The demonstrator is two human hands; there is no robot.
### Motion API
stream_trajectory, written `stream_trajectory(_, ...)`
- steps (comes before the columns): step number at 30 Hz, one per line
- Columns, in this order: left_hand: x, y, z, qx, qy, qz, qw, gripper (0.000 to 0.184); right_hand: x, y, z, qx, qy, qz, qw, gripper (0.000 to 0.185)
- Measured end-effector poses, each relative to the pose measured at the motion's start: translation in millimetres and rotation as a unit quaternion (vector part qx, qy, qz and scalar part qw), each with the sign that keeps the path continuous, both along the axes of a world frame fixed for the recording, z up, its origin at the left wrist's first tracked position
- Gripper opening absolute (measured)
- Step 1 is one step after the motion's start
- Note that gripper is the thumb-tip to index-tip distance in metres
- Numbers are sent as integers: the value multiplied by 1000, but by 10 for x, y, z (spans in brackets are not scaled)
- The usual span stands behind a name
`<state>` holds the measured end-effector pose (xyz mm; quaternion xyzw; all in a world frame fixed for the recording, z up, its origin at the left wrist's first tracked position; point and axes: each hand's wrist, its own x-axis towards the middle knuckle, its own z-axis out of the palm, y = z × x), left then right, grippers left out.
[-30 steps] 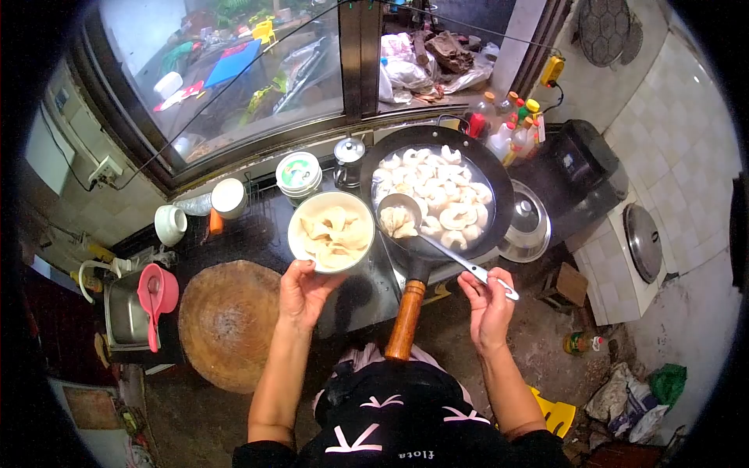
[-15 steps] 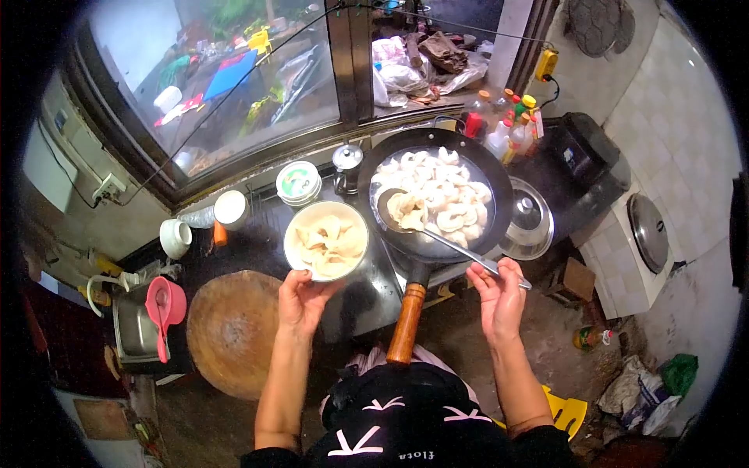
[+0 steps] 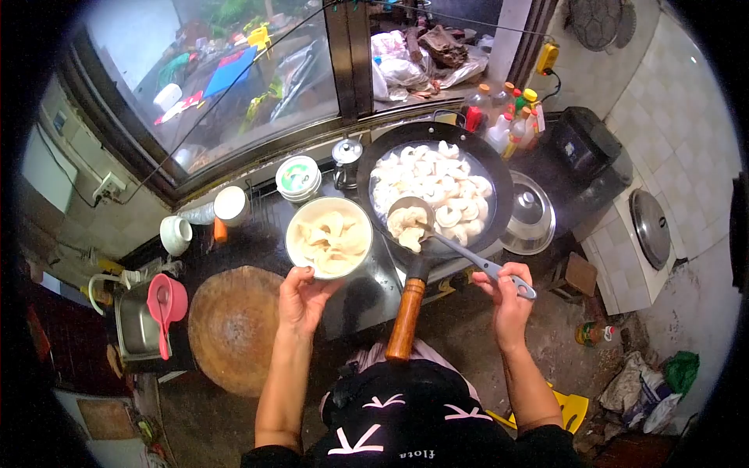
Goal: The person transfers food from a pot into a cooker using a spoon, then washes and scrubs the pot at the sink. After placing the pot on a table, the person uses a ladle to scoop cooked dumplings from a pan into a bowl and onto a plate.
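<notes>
My left hand (image 3: 306,298) holds a white bowl (image 3: 328,272) from below, with several dumplings (image 3: 329,236) in it. The bowl is beside the left rim of a dark wok (image 3: 505,191). Many pale dumplings (image 3: 441,183) lie in liquid inside the wok. My right hand (image 3: 509,292) is closed around the grey handle of a ladle (image 3: 476,261). The ladle's head is over the near left part of the wok, with dumplings in it. The wok's wooden handle (image 3: 406,318) points toward my body between my arms.
A round wooden board (image 3: 238,331) lies at the left, near a sink (image 3: 134,331) with a pink dipper (image 3: 173,299). Stacked dishes (image 3: 299,178) and a small metal pot (image 3: 346,152) stand behind the bowl. Bottles (image 3: 515,129) and a glass lid (image 3: 529,210) are at the right.
The ladle's head has moved slightly toward me and right, and its handle has turned in my right hand. My right hand has shifted a little right. The bowl has barely moved since the middle frame.
</notes>
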<state>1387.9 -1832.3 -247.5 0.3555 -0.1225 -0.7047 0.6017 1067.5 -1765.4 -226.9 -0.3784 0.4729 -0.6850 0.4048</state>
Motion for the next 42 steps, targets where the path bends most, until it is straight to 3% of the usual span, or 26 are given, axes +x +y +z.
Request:
stream_trajectory(5,0,8,-13,-5,2,-2,1000,54,55,132,5,-38,111,6,993,6)
stream_trajectory(8,35,-4,-90,-13,-12,-23,1000,65,9,179,-40,-78,227,5,971,4)
stream_trajectory(10,3,3,-39,-5,-1,-9,1000,58,-2,192,-43,-96,271,4,958,3)
stream_trajectory(13,-14,6,-20,1,5,-1,1000,55,-17,222,-56,-104,262,18,959,5)
stream_trajectory(19,23,-16,-119,-8,-9,-27,1000,64,-1,150,-24,-6,-18,-43,999,9)
stream_trajectory(23,21,-24,-156,-4,-14,-33,999,61,-67,85,66,17,-93,-75,993,10)
stream_trajectory(29,33,-58,-237,-11,-25,-51,998,53,-81,47,286,-36,-70,-84,993,11)
stream_trajectory(37,-159,-86,-139,-17,-40,-78,996,52,205,93,629,-85,-43,0,995,11)
stream_trajectory(39,-244,-73,-37,-21,-31,-91,995,54,311,116,564,-100,1,12,995,10)
stream_trajectory(40,-275,-72,-8,-24,-26,-98,995,55,341,140,530,-124,59,26,990,8)
stream_trajectory(41,-293,-78,-7,-25,-24,-101,994,56,238,133,439,-188,211,40,958,4)
stream_trajectory(42,-306,-79,-10,-27,-21,-104,994,56,266,139,486,-221,234,71,944,3)
